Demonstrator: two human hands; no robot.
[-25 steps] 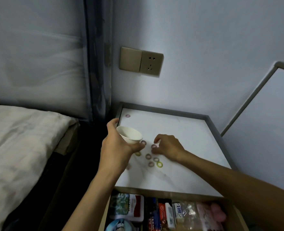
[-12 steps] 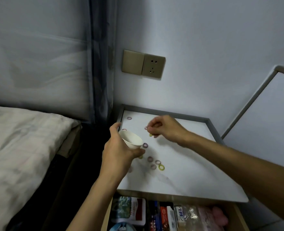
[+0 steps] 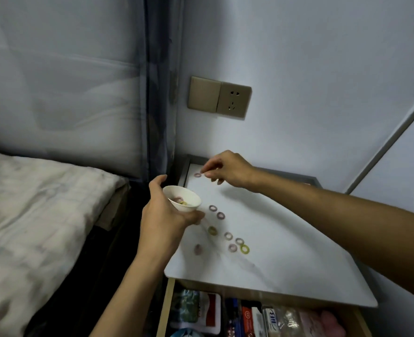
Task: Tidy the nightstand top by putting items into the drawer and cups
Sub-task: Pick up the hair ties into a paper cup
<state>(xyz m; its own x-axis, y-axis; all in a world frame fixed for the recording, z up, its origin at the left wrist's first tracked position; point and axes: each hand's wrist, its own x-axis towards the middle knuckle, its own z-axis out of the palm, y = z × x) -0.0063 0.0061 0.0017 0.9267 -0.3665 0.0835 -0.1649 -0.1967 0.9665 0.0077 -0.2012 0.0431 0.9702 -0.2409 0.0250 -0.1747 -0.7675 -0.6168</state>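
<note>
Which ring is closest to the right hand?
The pink ring in the back-left corner, by the right hand; others lie nearer the drawer.

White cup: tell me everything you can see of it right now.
The cup is small, white, smooth and handleless, perhaps ceramic. It is tilted, mouth toward the camera, over the left edge of the nightstand top. The left hand grips it, thumb behind, fingers beneath. A few small rings, pink and yellow-green, lie inside.
</note>
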